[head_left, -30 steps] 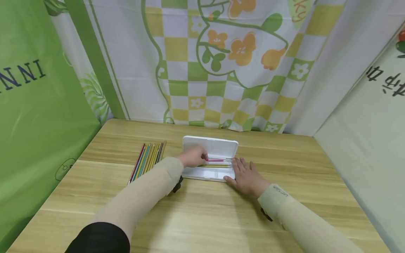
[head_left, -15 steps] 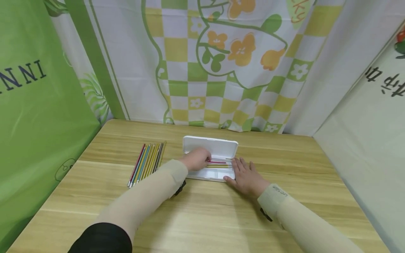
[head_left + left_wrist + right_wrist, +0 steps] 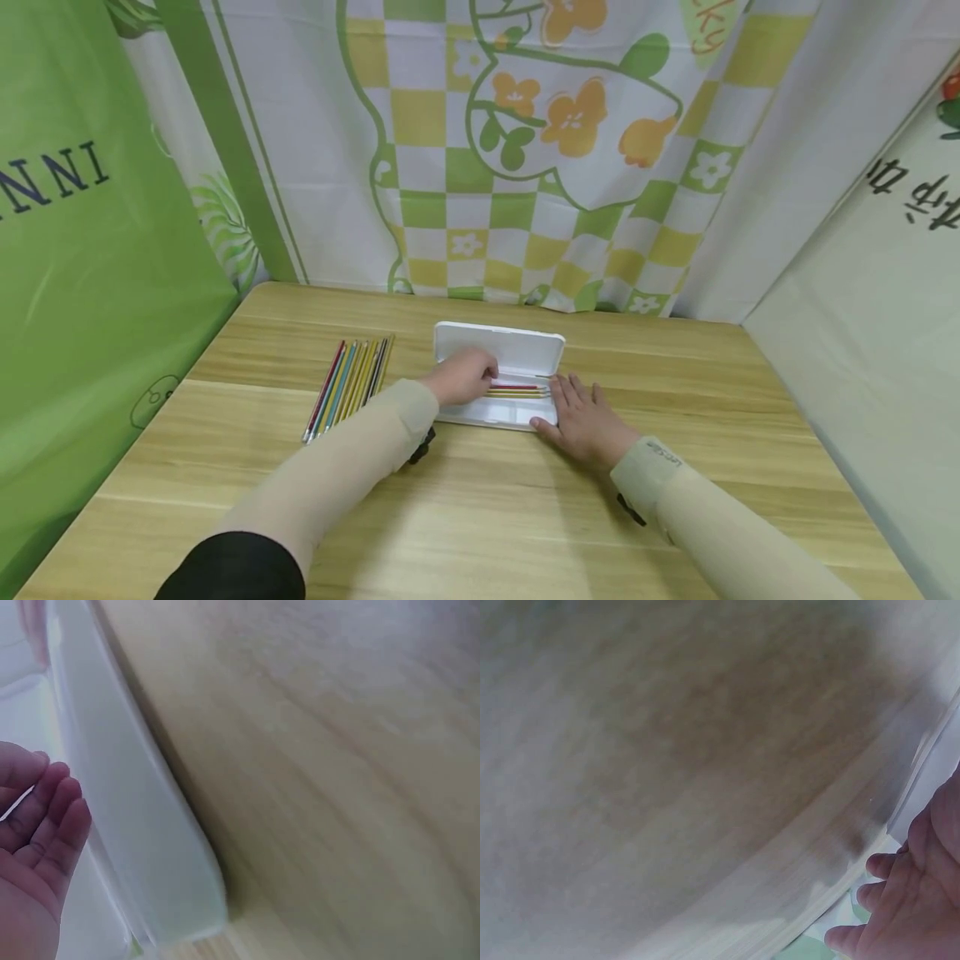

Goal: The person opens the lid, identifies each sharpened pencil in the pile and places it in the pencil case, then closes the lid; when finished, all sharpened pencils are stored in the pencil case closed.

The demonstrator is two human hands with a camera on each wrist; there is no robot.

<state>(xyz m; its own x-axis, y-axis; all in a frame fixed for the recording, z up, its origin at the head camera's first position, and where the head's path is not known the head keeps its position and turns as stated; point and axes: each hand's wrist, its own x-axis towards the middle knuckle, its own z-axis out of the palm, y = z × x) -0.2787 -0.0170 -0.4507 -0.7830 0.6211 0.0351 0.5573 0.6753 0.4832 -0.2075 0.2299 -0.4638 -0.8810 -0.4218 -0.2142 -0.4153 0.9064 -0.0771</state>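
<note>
A white pencil case (image 3: 483, 412) lies with its lid (image 3: 498, 346) raised. Inside it, a red pencil (image 3: 517, 387) lies alongside yellow pencils (image 3: 513, 395). My left hand (image 3: 467, 375) is over the left part of the case, covering the near ends of these pencils. In the left wrist view, that hand (image 3: 34, 840) has loosely bent fingers, the thumb close to the index fingertip, with no pencil showing between them. My right hand (image 3: 585, 421) rests with spread fingers at the case's right end; the right wrist view shows its extended fingers (image 3: 846, 939).
To the left of the case, several pencils (image 3: 348, 387) in red, yellow, blue and black lie in a row on the wooden table (image 3: 480, 517). A patterned curtain (image 3: 540, 192) hangs behind the table, and a green cloth (image 3: 112, 275) borders its left side.
The red pencil has come down beside the yellow ones in the case. My left hand moved slightly right, then back a little left. The right hand stays where it was.
</note>
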